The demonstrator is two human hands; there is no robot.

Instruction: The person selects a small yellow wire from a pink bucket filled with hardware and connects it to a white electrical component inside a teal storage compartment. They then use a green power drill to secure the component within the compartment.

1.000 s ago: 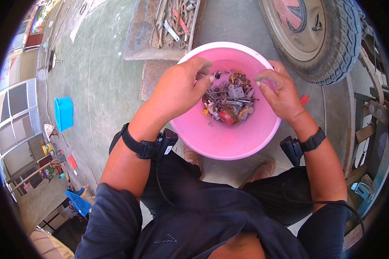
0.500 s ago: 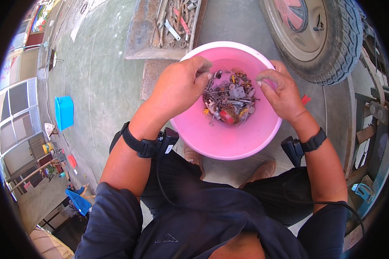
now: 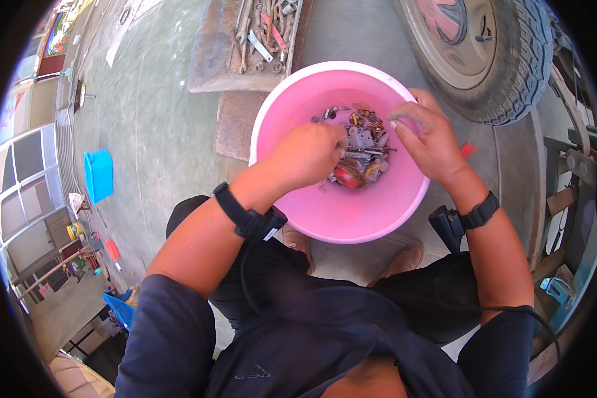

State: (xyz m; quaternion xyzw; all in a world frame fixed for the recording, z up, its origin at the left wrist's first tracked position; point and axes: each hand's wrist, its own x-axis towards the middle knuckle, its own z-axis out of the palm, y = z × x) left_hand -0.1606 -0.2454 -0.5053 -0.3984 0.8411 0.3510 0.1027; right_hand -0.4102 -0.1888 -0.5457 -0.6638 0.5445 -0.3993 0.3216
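Note:
A pink basin (image 3: 351, 222) with a pale rim stands before me. In its bottom lies a heap of small metal hardware (image 3: 361, 139), with screws, washers and brackets mixed together. A rounded red piece (image 3: 349, 176) sits at the heap's near side. My left hand (image 3: 310, 154) reaches in over the heap's left part, fingers curled down; its fingertips and anything in them are hidden. At the right rim is my right hand (image 3: 434, 138), thumb and forefinger drawn together over the inside of the basin. Whether something small is pinched there cannot be made out.
Beyond the basin is a rusty metal tray (image 3: 212, 66) holding wrenches (image 3: 244, 40) and other tools. A large tyred wheel (image 3: 521, 79) stands at the far right. A blue bin (image 3: 99, 176) is on the floor to the left. My shoes flank the basin's near side.
My left hand has moved from the basin's far left rim down and toward me, onto the heap. The right hand stays nearly where it was at the right rim.

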